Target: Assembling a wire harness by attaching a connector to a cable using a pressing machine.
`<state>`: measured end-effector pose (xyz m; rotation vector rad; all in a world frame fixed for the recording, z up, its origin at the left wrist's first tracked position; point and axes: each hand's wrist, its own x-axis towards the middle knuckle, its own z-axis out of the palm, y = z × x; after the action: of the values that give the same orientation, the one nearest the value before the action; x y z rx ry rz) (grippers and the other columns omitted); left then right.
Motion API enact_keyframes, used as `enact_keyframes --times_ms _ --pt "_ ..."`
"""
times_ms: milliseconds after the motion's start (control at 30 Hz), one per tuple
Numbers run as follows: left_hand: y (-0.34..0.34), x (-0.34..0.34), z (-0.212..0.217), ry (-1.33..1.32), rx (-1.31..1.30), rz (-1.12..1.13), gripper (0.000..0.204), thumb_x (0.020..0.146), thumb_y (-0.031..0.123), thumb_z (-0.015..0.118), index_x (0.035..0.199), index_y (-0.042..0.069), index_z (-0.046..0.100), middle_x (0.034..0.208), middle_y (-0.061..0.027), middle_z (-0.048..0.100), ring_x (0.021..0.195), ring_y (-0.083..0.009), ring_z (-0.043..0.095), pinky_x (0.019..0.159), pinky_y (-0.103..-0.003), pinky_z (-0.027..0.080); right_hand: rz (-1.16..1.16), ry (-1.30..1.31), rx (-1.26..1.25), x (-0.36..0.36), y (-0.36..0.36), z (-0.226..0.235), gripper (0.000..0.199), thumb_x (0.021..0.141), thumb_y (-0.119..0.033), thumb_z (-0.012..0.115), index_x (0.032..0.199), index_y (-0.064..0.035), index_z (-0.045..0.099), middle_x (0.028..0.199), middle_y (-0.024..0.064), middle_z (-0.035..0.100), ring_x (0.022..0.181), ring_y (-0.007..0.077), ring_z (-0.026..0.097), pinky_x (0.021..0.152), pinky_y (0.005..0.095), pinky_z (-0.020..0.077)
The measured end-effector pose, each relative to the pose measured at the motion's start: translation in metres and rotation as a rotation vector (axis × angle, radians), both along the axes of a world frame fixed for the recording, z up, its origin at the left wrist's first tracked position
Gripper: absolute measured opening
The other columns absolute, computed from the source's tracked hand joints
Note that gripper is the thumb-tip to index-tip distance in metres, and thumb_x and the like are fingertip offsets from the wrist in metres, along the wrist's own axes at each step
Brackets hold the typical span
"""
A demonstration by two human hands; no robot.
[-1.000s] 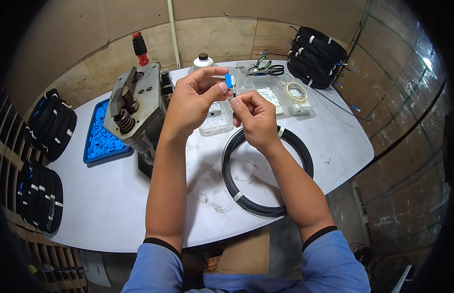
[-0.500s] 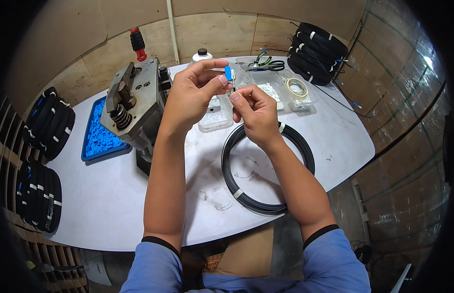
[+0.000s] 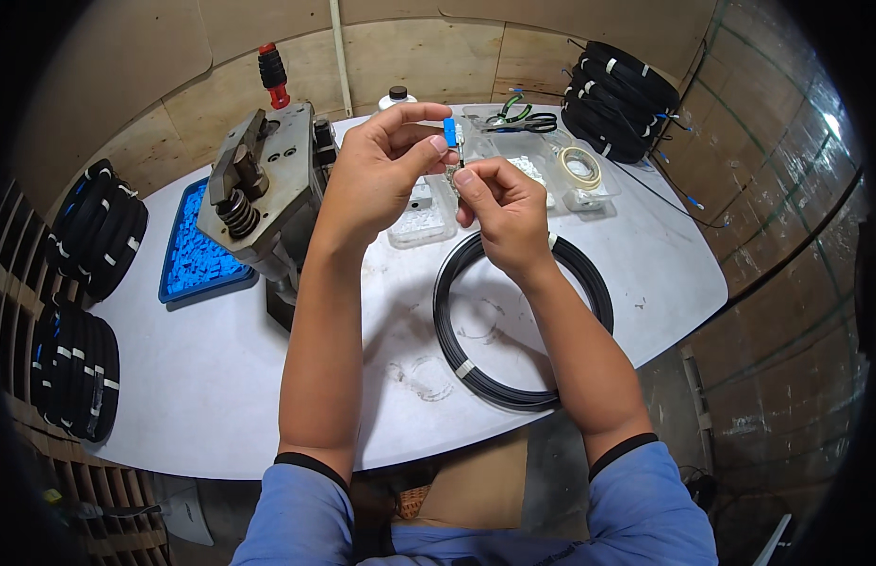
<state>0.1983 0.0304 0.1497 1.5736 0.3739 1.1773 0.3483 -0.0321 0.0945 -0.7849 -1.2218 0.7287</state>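
Observation:
Over the far middle of the table, my left hand [image 3: 381, 179] pinches a small blue plastic connector piece [image 3: 450, 132] between thumb and fingers. A small white connector part [image 3: 460, 136] lies right beside the blue piece, on a dark cable end. That cable end is gripped by my right hand [image 3: 507, 209], its thumb and forefinger closed just below the white part. Whether the blue and white parts are joined I cannot tell. Beneath my right forearm a black cable coil [image 3: 445, 311], bound with white ties, rests on the table [image 3: 221, 396].
Left of my hands stands a metal press [image 3: 278, 179], beside a blue tray [image 3: 212, 293] of small blue pieces. Clear plastic boxes [image 3: 421, 236], a tape roll [image 3: 579, 168], pliers [image 3: 528, 123] and a white bottle [image 3: 397, 97] sit behind. Black cable coils [image 3: 617, 104] are stacked far right, others [image 3: 77, 368] at left.
The whole view has shifted slightly, so things appear a little higher and further right. Both hands keep their pinch on the same parts; the parts stay close together.

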Motion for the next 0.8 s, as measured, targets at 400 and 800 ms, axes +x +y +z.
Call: enact_keyframes --times_ms 400,800 --pt "-0.0038 0.0015 0.0005 -0.010 -0.019 0.008 0.028 0.091 0.004 0.068 0.118 -0.002 0.064 0.095 -0.0101 0.070 0.088 -0.0135 0.066 0.084 -0.030 0.056 -0.057 0.052 0.012 -0.0018 -0.0021 -0.0004 0.014 0.094 -0.015 0.070 0.095 -0.0014 0.066 0.075 0.0026 0.067 0.063 0.0062 0.060 0.058 0.0218 0.0508" --pt "-0.0027 0.0032 -0.0023 -0.014 -0.011 -0.032 0.032 0.089 0.002 0.069 0.120 -0.001 0.064 0.101 -0.0107 0.070 0.090 -0.0134 0.066 0.084 -0.027 0.053 -0.060 0.011 0.044 0.0018 -0.0017 0.0021 0.012 0.094 -0.013 0.070 0.093 -0.0018 0.065 0.075 0.0028 0.067 0.064 0.0060 0.061 0.057 0.0221 0.0518"
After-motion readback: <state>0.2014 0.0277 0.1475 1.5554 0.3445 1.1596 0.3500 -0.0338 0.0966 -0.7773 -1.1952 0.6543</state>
